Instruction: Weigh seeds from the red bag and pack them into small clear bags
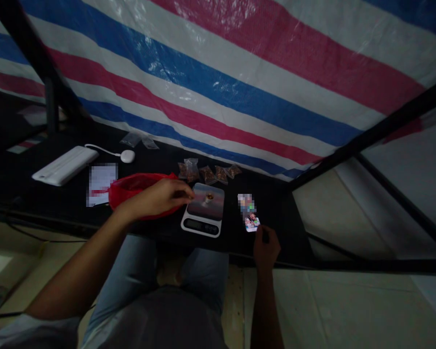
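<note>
A small kitchen scale (204,209) sits on the black table (39,194) in front of me, with a little heap of brown bits (209,197) on its platform. My left hand (160,196) hovers just left of the scale, fingers pinched together at the platform's edge; what they hold is too small to name. Behind that hand lies a red plastic bag (131,190). My right hand (266,248) rests at the table's front edge, fingers curled, right below a lit phone (249,213).
Several small clear packets of brown bits (207,173) lie in a row behind the scale. A white power bank (65,165) with a cable and round puck (128,156) lies at the left, next to a paper slip (101,183). A striped tarp (240,72) hangs behind.
</note>
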The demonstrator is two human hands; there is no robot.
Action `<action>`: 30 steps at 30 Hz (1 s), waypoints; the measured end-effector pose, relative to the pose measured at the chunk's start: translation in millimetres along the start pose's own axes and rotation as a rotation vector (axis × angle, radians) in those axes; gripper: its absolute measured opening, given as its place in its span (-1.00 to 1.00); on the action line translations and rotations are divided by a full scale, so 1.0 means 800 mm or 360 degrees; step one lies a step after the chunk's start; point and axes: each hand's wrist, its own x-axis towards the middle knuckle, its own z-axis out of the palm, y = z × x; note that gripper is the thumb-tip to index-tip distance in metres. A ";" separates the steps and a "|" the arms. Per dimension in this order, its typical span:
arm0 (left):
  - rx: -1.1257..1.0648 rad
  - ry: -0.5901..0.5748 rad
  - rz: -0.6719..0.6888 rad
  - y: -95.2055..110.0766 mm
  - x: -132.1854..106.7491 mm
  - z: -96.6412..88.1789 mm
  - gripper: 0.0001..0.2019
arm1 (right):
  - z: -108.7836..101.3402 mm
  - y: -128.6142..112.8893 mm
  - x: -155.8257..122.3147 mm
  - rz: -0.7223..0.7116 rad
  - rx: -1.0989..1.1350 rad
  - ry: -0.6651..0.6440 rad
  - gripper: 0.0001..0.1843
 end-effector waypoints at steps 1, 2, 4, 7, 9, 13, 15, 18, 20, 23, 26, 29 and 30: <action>0.0036 0.0022 0.0073 0.008 0.015 0.003 -0.76 | 0.000 0.000 0.000 -0.0008 -0.0002 0.0006 -0.55; 0.0085 0.0060 0.0138 0.014 0.031 0.007 -0.77 | 0.001 0.001 0.000 -0.0016 -0.0006 0.0011 -0.55; 0.0192 0.0058 0.0214 0.019 0.062 0.016 -0.80 | 0.001 0.002 0.000 -0.0035 -0.0019 0.0026 -0.56; 0.0361 -0.0112 0.0213 0.016 0.097 0.030 -0.82 | 0.002 0.003 -0.001 -0.0121 -0.0035 0.0056 -0.60; 0.0468 -0.0176 0.0173 0.012 0.108 0.036 -0.81 | 0.001 0.004 -0.002 -0.0219 -0.0051 0.0069 -0.64; 0.0609 -0.0211 0.0151 0.011 0.110 0.038 -0.77 | 0.000 0.004 -0.004 -0.0353 -0.0077 0.0015 -0.69; 0.0645 -0.0232 0.0156 0.013 0.108 0.036 -0.77 | -0.001 0.005 -0.005 -0.0348 -0.0103 -0.0033 -0.69; 0.0670 -0.0231 0.0166 0.016 0.103 0.033 -0.77 | -0.002 0.006 -0.006 -0.0299 -0.0145 -0.0067 -0.64; 0.0661 -0.0228 0.0176 0.017 0.101 0.031 -0.75 | -0.001 0.007 -0.007 -0.0254 -0.0161 -0.0039 -0.60; 0.0628 -0.0230 0.0188 0.018 0.099 0.029 -0.74 | 0.000 0.008 -0.009 -0.0197 -0.0211 0.0013 -0.56; 0.0568 -0.0240 0.0194 0.019 0.098 0.026 -0.74 | 0.000 0.006 -0.010 -0.0199 -0.0283 -0.0008 -0.56; 0.0480 -0.0181 0.0219 0.021 0.091 0.022 -0.72 | -0.001 0.004 -0.009 -0.0201 -0.0314 -0.0032 -0.57; 0.0446 -0.0137 0.0242 0.021 0.085 0.019 -0.72 | -0.001 0.004 -0.009 -0.0197 -0.0314 -0.0033 -0.57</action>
